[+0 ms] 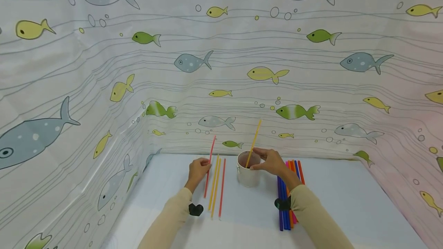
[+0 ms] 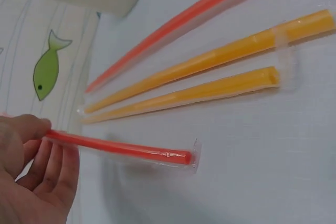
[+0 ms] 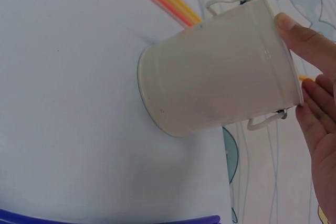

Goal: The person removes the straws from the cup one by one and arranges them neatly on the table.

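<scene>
My left hand point(image 1: 199, 170) pinches a red drinking straw point(image 2: 126, 149) in a clear wrapper, tilted over the table. Beside it lie two yellow straws point(image 2: 220, 53) and another red straw point(image 1: 222, 187), roughly side by side. A small off-white metal bucket point(image 3: 215, 72) with a looped handle on each side stands upright on the table. One yellow straw point(image 1: 255, 135) stands in it, leaning right and rising well above the rim. My right hand point(image 1: 271, 161) holds the bucket by its rim, thumb at the front and fingers at the back, close against the standing straw.
Several thick, long sticks point(image 1: 283, 218) in blue, purple, orange, pink and red lie under and beside the right forearm. A white cloth covers the table point(image 1: 249, 226). A fish-patterned curtain point(image 1: 235, 107) rises behind the far edge and along both sides.
</scene>
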Tool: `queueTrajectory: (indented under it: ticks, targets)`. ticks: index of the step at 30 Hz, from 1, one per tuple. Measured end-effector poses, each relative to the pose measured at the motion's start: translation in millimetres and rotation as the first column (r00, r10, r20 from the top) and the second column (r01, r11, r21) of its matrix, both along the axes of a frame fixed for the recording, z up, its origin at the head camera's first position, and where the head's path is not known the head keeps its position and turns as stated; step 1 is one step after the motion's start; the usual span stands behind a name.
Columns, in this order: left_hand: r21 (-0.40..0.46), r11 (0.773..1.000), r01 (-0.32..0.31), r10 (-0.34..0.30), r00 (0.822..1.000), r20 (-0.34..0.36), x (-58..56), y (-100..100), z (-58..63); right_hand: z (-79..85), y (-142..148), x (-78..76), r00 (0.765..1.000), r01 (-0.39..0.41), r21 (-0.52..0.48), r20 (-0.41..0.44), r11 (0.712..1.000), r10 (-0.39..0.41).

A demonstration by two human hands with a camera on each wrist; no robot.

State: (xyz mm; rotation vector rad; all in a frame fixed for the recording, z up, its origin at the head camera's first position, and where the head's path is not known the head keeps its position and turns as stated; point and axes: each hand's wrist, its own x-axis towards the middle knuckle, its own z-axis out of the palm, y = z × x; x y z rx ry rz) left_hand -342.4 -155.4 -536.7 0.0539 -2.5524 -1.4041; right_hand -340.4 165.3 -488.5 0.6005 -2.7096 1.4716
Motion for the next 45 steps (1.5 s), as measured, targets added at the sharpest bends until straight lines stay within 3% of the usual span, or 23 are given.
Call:
queueTrajectory:
  ticks: [12,27,34,39,45]
  targets:
    - [-0.007,0.999,-0.04,0.04,0.999,0.031,16.4,-5,-27.3,0.6,-1,0.1,1.0,0.004,0.009,0.002,1.0,-0.004]
    - [0.015,0.999,-0.046,0.046,0.999,0.025,22.1,-6,-33.1,1.7,3,0.9,1.0,0.015,0.019,0.012,1.0,-0.015]
    - [0.052,0.998,-0.021,0.024,0.998,-0.055,26.1,-6,-33.7,0.4,3,-1.0,1.0,0.012,0.013,0.006,1.0,-0.012]
    - [0.037,0.998,-0.049,0.048,0.999,0.015,23.1,-8,-36.0,-0.4,1,-1.5,1.0,0.017,0.013,0.003,1.0,-0.017]
    - [0.042,0.997,-0.067,0.065,0.997,0.046,20.8,-11,-39.7,-0.3,-1,-0.5,1.0,0.009,0.006,0.008,1.0,-0.009]
